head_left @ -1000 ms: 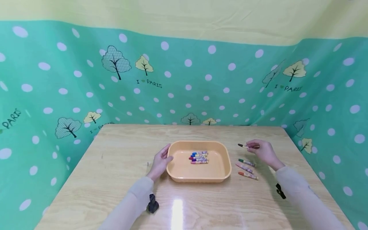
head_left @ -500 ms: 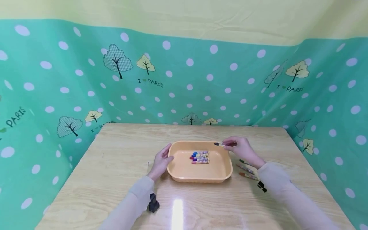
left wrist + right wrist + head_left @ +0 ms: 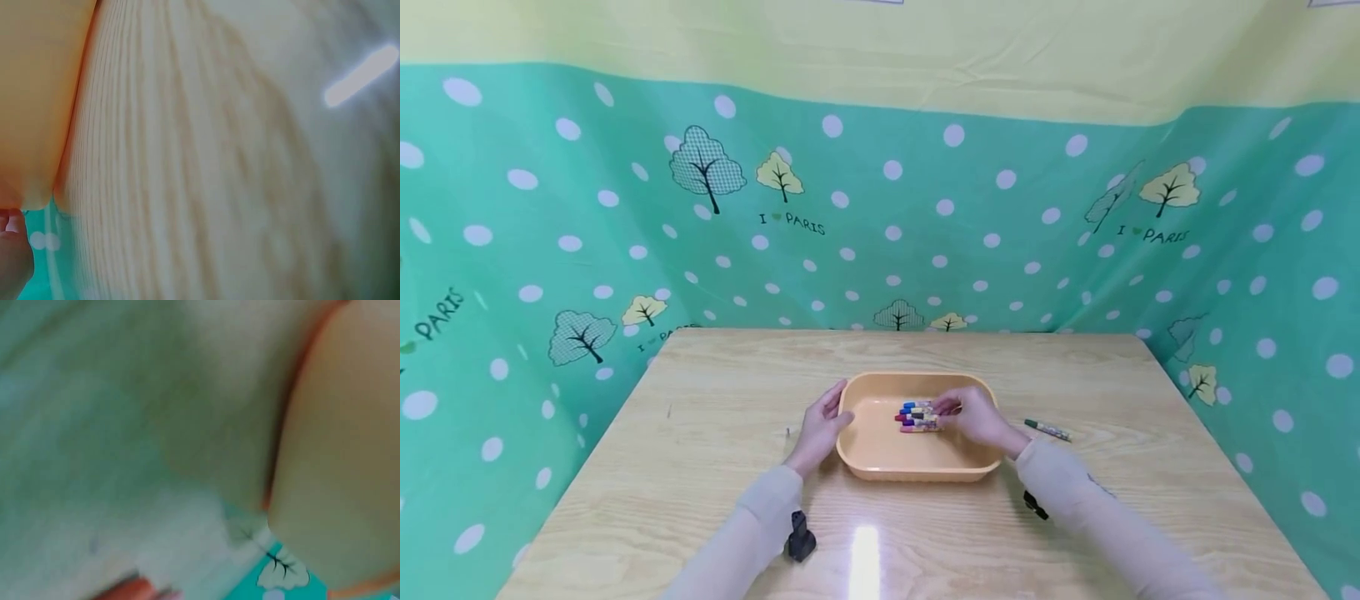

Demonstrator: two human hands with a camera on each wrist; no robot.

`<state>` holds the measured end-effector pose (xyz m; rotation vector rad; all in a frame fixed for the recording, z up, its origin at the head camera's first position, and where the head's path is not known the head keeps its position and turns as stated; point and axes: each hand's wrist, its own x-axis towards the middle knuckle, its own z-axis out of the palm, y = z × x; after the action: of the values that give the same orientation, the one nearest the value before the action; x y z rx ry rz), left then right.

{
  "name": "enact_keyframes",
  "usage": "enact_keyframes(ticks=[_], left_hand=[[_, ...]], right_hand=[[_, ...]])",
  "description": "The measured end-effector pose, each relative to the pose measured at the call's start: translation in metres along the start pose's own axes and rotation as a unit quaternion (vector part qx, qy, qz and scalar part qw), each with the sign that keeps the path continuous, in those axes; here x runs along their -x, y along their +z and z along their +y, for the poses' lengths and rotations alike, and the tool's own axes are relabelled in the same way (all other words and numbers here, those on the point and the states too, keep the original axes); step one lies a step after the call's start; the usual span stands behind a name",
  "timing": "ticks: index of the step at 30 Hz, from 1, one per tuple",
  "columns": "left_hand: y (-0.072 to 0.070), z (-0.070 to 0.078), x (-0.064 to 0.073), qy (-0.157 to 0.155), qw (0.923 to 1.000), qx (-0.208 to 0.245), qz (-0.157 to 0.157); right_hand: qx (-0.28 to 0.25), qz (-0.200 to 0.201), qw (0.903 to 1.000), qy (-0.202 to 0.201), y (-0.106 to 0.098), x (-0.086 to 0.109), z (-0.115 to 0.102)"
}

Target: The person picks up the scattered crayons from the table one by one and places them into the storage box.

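Note:
A peach plastic tray (image 3: 917, 477) is on the table, and several paper-wrapped crayons (image 3: 919, 428) lie side by side in it. My left hand (image 3: 816, 427) grips the tray's left rim, thumb over the inside and fingers around the outside. Inside the tray my right hand (image 3: 976, 415) pinches the right end of a black-tipped crayon (image 3: 922, 417), low over or on the row; contact cannot be told. A dark green crayon (image 3: 1048, 430) lies on the table to the right. In the right wrist view an orange crayon (image 3: 128, 589) shows at the bottom edge; the right sleeve hides it from the head view.
The wooden table (image 3: 715, 400) extends on both sides of the tray. A green dotted curtain (image 3: 895, 208) stands behind and at both sides. A black wrist strap piece (image 3: 801, 537) hangs below the left sleeve.
My right hand has carried the black-tipped crayon left from beside the loose crayons, over the right rim and down to the row in the tray. The left hand has stayed at the rim.

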<state>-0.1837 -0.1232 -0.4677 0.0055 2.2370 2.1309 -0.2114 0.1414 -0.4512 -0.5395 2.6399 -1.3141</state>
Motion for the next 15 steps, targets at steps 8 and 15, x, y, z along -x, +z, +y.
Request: enact_keyframes(ticks=[8, 15], left_hand=[[0.0, -0.019, -0.008, 0.005, 0.9998, -0.004, 0.02], [-0.001, -0.019, -0.009, 0.0, 0.9998, -0.002, 0.019]], right_hand=[[-0.007, -0.039, 0.9987, 0.03, 0.018, -0.002, 0.001], [-0.015, -0.027, 0.9984, 0.047, 0.021, -0.002, -0.001]])
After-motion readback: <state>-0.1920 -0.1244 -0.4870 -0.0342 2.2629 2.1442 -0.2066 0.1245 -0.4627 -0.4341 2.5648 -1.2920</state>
